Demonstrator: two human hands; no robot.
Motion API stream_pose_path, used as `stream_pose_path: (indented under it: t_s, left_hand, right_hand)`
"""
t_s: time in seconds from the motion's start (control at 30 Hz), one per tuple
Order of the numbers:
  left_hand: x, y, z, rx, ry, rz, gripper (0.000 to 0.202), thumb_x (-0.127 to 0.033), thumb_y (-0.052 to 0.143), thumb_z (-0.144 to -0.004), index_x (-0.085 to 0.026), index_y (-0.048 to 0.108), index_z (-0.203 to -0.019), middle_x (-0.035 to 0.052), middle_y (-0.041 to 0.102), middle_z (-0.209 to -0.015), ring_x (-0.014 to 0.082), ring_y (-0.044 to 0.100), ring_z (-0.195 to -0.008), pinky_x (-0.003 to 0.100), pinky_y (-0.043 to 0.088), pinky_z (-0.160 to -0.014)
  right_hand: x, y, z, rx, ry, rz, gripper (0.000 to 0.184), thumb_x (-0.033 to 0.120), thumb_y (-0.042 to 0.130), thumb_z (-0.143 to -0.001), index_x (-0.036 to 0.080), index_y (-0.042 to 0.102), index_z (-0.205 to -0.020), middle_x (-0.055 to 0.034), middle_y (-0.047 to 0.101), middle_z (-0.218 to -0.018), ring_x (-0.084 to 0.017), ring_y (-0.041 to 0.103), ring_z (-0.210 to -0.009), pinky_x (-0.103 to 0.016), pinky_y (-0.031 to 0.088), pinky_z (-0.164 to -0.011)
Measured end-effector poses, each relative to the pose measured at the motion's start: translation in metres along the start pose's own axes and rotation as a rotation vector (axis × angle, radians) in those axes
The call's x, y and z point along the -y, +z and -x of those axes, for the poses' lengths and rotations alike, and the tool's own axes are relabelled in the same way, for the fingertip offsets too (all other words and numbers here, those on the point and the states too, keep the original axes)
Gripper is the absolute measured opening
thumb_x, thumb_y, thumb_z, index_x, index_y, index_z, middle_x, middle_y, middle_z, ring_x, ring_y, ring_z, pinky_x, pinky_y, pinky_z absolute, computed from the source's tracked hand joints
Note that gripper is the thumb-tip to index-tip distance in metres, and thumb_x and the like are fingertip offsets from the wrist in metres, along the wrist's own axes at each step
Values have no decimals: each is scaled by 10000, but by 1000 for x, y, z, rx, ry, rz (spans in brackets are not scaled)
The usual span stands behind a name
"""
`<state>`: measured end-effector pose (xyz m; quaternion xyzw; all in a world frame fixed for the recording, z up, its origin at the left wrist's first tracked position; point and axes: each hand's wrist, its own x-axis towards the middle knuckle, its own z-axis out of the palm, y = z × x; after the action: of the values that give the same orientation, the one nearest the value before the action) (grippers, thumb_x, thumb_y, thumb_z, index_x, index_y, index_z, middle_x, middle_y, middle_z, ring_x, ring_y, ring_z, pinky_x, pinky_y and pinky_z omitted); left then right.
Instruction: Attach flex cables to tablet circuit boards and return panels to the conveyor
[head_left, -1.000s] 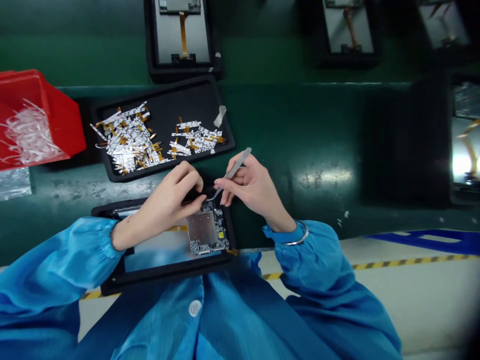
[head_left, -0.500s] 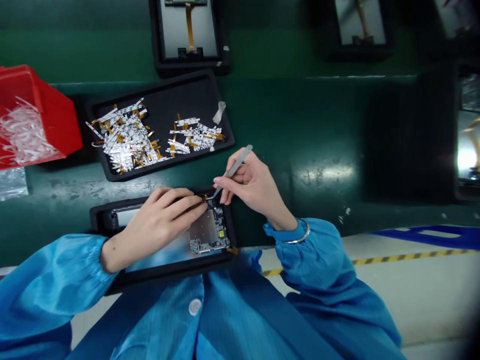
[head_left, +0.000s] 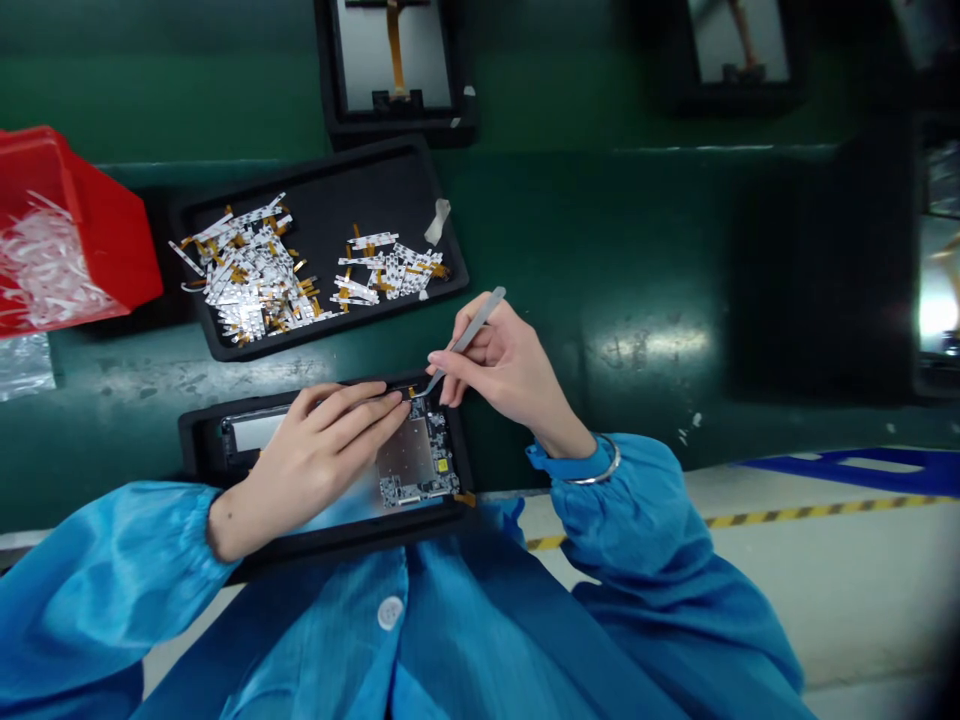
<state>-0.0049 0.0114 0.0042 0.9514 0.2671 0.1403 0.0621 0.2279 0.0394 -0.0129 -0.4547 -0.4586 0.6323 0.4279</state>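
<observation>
My right hand (head_left: 510, 375) pinches the tweezers (head_left: 466, 338), tip at the far edge of the circuit board (head_left: 420, 460) in the tray (head_left: 196, 440) by the counter (head_left: 600, 260) near edge; my left hand (head_left: 315, 450) lies flat on it, fingers outstretched

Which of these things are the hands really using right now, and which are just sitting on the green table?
In use:
- right hand, fingers pinching the tweezers
- left hand, flat on the circuit board
- black tray under that board

Lying about:
- tray of strips
- red bin
- far tray
</observation>
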Motion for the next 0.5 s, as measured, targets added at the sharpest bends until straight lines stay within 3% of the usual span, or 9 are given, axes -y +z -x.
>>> stream_pose_path:
  t_s: [0.5]
  left_hand:
    - [1,4,1,54,-4,-53,380,-128,536,-987,-140,554,-1366,65,704,-1248,251,574,-1211,389,398,-905]
  right_hand:
    - [3,1,1,8,-18,90,373,353,788,-793,263,431,-853,86,654,-648,-121,647,-452,-246,545,-430]
